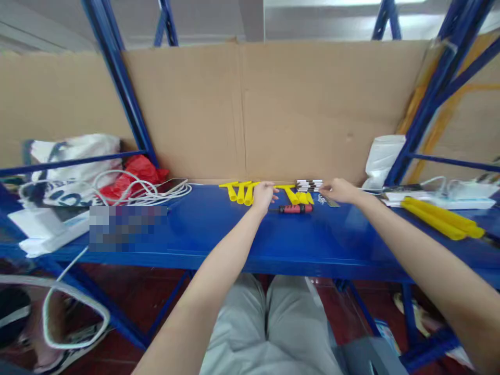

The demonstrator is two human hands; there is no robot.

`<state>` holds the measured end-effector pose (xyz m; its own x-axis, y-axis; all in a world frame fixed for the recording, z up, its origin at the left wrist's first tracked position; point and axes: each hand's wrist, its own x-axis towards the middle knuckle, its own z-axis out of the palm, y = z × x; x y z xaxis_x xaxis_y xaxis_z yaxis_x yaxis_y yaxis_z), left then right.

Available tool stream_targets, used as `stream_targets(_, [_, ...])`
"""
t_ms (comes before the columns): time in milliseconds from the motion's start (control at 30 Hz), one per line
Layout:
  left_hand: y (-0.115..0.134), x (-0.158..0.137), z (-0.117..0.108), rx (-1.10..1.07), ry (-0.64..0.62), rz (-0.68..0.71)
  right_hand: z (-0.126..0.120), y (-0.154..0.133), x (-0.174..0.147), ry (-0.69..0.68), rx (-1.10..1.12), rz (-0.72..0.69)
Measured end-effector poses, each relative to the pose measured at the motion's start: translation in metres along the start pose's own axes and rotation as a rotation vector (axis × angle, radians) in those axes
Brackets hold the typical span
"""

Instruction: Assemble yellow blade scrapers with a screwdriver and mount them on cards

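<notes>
My left hand (264, 196) is over the far part of the blue table, its fingers curled to the right; whatever they hold is hidden. Left of it lie several yellow T-shaped plastic handles (241, 194). Another yellow T-shaped handle (290, 195) lies just right of its fingers, beside shorter yellow pieces (303, 198). A red and black screwdriver (295, 209) lies in front of these. My right hand (339, 190) is pinched above small metal parts (331, 202) and tiny silvery pieces (321, 199). White and dark sticks (308, 185) are stacked left of it.
A cardboard sheet (297, 109) stands behind the blue table (219, 234), between blue rack posts (425, 104). At left are white cables (156, 190), a red bag (136, 174) and a power strip (58, 237). Yellow tubes (441, 219) and a white bag (383, 159) are at right.
</notes>
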<state>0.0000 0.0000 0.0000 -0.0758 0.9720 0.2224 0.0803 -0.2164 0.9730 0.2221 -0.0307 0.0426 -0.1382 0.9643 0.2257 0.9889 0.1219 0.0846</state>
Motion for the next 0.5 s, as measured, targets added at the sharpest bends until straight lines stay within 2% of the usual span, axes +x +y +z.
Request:
stream_targets(133, [-0.005,0.003,0.001,0.174,0.006,0.074,0.011,-0.032,0.013,-0.047,-0.016,-0.125])
stream_targets(267, [-0.009,0.003,0.001,0.514,0.001,0.328,0.018,-0.053,0.027,-0.089,-0.008,-0.157])
stream_targets(333, [-0.011,0.003,0.000,0.656,-0.003,0.395,0.022,-0.058,0.033,-0.105,0.024,-0.131])
stream_targets(500, [-0.013,-0.001,-0.003,0.930,-0.062,0.293,0.041,-0.060,0.046,-0.080,0.142,-0.041])
